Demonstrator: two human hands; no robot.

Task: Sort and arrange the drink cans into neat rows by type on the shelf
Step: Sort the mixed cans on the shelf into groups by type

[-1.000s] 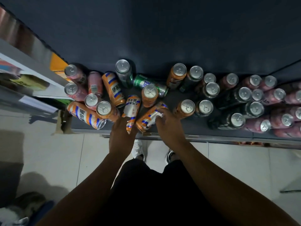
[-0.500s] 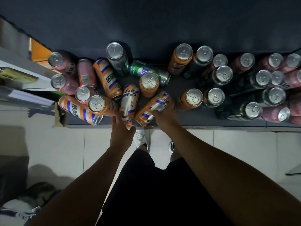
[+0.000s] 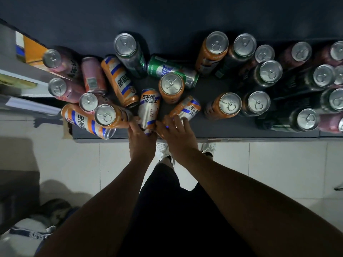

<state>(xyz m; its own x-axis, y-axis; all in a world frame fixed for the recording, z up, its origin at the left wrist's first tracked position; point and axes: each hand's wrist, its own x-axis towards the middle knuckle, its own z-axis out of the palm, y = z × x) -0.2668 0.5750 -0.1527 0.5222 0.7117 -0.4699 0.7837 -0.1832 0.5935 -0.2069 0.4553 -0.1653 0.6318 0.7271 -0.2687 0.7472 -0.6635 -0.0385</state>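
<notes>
Orange, white and blue striped drink cans lie scattered among upright ones on a dark grey shelf (image 3: 213,127), seen from above by the person who stands at its front edge. The left hand (image 3: 142,139) grips the near end of a middle striped can (image 3: 149,108), which lies on its side pointing away from the person; its fingers (image 3: 133,125) curl round the can's left side. The right hand (image 3: 176,135) holds the near end of a slanting striped can (image 3: 186,109) just beside it, with its fingers (image 3: 175,120) slightly spread and bent over the can.

Between these two cans, farther back, an upright orange can (image 3: 171,86) stands, and behind it a green can (image 3: 167,68) lies on its side. At left, pink cans (image 3: 59,89) stand mixed with more orange ones, and a pink can (image 3: 92,75) and another striped can (image 3: 120,80) lie flat. At right, dark cans (image 3: 259,102) stand close together, with two upright orange cans (image 3: 230,104) at their left edge and more pink ones at the far right. Below the shelf are pale floor tiles (image 3: 259,164) and white shoes (image 3: 161,151).
</notes>
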